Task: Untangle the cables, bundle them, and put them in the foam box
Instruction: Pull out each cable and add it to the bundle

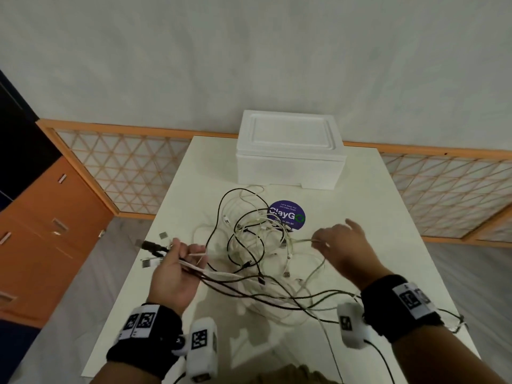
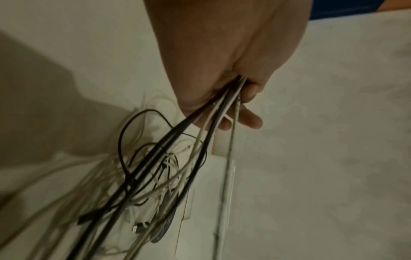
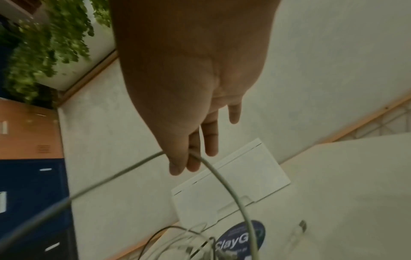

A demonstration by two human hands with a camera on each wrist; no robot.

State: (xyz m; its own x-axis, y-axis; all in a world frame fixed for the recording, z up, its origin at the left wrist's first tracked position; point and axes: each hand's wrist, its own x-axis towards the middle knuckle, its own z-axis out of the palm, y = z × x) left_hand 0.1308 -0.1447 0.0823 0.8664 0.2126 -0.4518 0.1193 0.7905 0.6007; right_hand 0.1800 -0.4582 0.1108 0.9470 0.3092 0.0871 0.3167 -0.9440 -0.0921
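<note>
A tangle of black and white cables (image 1: pixel 255 245) lies in the middle of the white table (image 1: pixel 374 217). My left hand (image 1: pixel 177 270) grips a bunch of several cable ends (image 2: pixel 224 105), whose plugs stick out to its left (image 1: pixel 151 246). My right hand (image 1: pixel 340 245) pinches a single pale cable (image 3: pixel 213 168) between thumb and forefinger and holds it above the tangle; its other fingers are extended. The white foam box (image 1: pixel 289 153) stands at the far edge of the table with its lid on.
A round purple sticker (image 1: pixel 288 214) is on the table under the far side of the tangle. Orange and blue cabinets (image 1: pixel 41 217) stand to the left. A lattice screen (image 1: pixel 133 167) runs behind the table. Cables trail off the near right edge (image 1: pixel 454 320).
</note>
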